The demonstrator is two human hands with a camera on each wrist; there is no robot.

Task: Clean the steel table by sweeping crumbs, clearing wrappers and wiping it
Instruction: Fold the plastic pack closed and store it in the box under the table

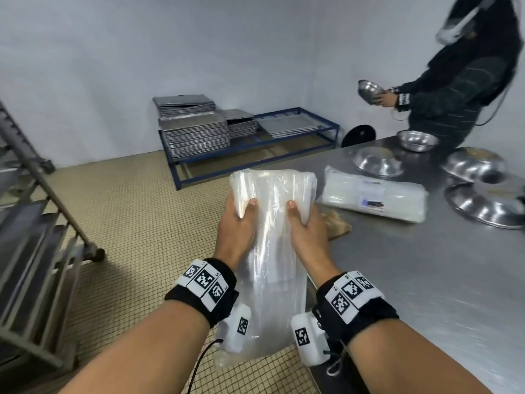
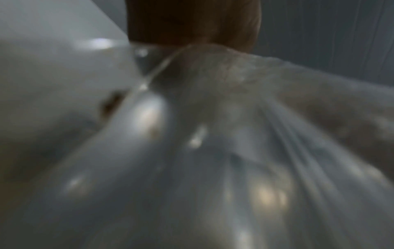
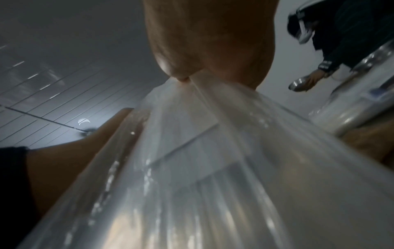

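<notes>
I hold a clear plastic pack of wrappers (image 1: 272,245) in the air beside the left edge of the steel table (image 1: 412,265). My left hand (image 1: 237,223) grips its left side, thumb on top. My right hand (image 1: 305,226) grips its right side the same way. The fingers of both hands are hidden behind the pack. The plastic pack (image 2: 234,151) fills the left wrist view under my thumb. In the right wrist view the plastic pack (image 3: 202,168) runs down from my thumb. A second plastic pack (image 1: 375,194) lies on the table. A brown wrapper (image 1: 336,224) lies by my right hand.
Three upturned steel bowls (image 1: 379,162) and one upright bowl (image 1: 417,140) sit at the table's far right. Another person (image 1: 466,89) stands there holding a bowl. Stacked baking trays (image 1: 196,126) rest on a blue rack. A metal trolley (image 1: 37,251) stands on the left.
</notes>
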